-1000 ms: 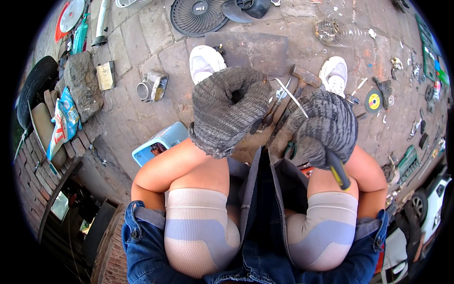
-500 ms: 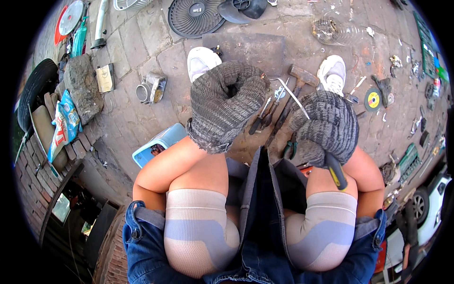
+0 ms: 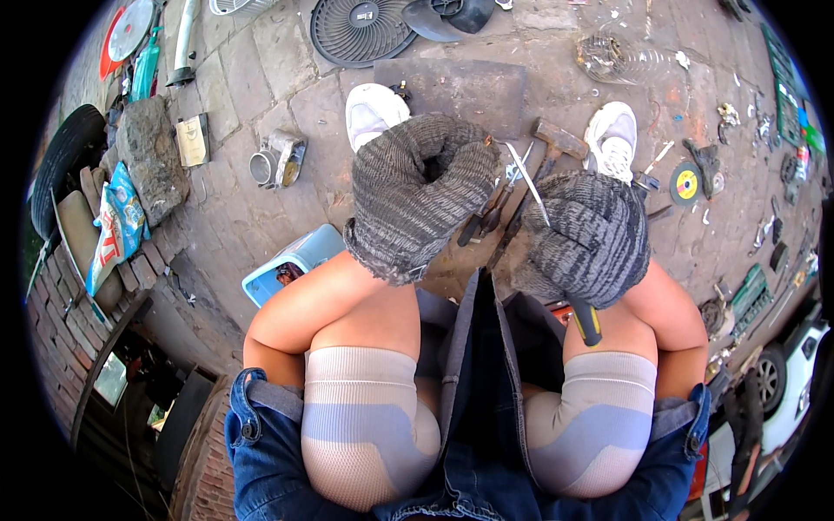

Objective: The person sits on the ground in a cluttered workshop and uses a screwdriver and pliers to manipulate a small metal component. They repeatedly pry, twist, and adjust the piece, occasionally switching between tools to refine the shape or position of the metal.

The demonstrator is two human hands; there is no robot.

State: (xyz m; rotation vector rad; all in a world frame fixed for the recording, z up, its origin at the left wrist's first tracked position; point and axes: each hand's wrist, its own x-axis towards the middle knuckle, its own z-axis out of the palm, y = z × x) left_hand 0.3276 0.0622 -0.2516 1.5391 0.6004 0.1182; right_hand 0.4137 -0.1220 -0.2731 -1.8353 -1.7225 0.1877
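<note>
My left hand (image 3: 421, 195), in a grey knitted glove, is closed with its fingers curled round into a ring. A small rusty-brown bit (image 3: 488, 140) shows at its fingertips; what the fist holds is mostly hidden. My right hand (image 3: 591, 239), gloved alike, is wrapped round a screwdriver (image 3: 589, 323). Its black-and-yellow handle sticks out below the fist. The thin metal shaft slants up and left from the glove, its tip close to my left fingertips. Beyond the hands lies a hammer (image 3: 559, 139) on the paving, beside dark-handled tools (image 3: 488, 217) partly covered by my left glove.
A blue plastic container (image 3: 295, 260) stands left of my left forearm. Ahead lie a dark flat sheet (image 3: 460, 91), a round fan grille (image 3: 360, 30) and a clear bottle (image 3: 621, 56). A yellow-centred disc (image 3: 685, 183) lies right; a stone block (image 3: 152, 161) sits left.
My right hand has shifted slightly left with the screwdriver, and its shaft now stands steeper. My left hand has moved a little to the right, fingers still closed.
</note>
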